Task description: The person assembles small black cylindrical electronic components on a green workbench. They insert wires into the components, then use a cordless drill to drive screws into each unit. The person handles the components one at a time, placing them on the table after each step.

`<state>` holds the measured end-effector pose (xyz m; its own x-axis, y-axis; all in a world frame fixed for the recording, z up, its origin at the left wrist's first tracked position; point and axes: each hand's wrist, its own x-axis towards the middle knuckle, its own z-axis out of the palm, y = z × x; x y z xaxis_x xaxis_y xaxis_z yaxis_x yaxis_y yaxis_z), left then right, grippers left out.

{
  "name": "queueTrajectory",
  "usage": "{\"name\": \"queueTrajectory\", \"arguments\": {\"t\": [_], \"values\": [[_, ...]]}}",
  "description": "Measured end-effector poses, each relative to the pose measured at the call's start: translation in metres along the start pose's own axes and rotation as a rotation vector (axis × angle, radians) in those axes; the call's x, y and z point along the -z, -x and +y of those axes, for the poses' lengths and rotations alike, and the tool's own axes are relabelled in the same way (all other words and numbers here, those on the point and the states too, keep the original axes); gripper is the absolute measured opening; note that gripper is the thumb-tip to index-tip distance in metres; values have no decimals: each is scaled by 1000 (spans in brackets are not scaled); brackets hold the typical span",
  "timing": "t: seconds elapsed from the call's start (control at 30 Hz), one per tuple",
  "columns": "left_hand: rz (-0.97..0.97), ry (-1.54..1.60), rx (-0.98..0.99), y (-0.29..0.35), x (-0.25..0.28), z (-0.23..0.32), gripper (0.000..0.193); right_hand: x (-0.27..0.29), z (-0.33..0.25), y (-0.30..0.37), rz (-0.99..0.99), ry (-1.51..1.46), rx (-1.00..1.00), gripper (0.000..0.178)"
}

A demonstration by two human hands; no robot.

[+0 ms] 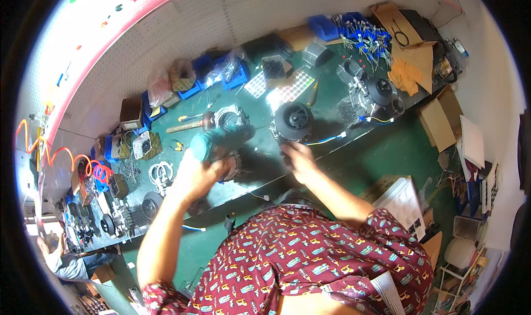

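Note:
My left hand (194,174) is closed around the grip of a green power drill (207,143), somewhat blurred, whose dark front end points right across the bench. Beside the drill, my right hand (299,159) grips the near lower edge of a blower motor (292,121) with a round black fan wheel facing up. White and blue wires (331,139) trail from the motor to the right. Just behind the drill lies a silver ring-shaped metal housing (230,116). Another metal part (237,168) sits partly hidden beyond my left hand.
A hammer (191,125) and pliers (178,145) lie left on the green bench. More blower motors (381,91) stand right and far left. Blue bins (235,74), sticker sheets (290,88) and wire bundles (368,41) line the back. Another person (69,262) is at far left.

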<state>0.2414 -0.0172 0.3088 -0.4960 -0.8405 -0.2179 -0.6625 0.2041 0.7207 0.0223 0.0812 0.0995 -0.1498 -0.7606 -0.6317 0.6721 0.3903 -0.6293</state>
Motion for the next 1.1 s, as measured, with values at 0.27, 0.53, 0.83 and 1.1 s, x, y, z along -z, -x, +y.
{"name": "queueTrajectory", "arguments": {"t": [0.27, 0.53, 0.83, 1.1], "values": [[-347, -397, -183, -100, 28, 46, 38, 32, -16, 5, 243, -144, 270, 13], [-516, -505, -53, -124, 14, 62, 50, 67, -46, -19, 307, 253, 429, 41], [-481, -658, -17, -106, 16, 79, 46, 84, -57, -53, 33, 948, 509, 59], [-452, -610, -37, -111, 19, 66, 42, 86, -57, -49, 106, 666, 205, 35]]}}
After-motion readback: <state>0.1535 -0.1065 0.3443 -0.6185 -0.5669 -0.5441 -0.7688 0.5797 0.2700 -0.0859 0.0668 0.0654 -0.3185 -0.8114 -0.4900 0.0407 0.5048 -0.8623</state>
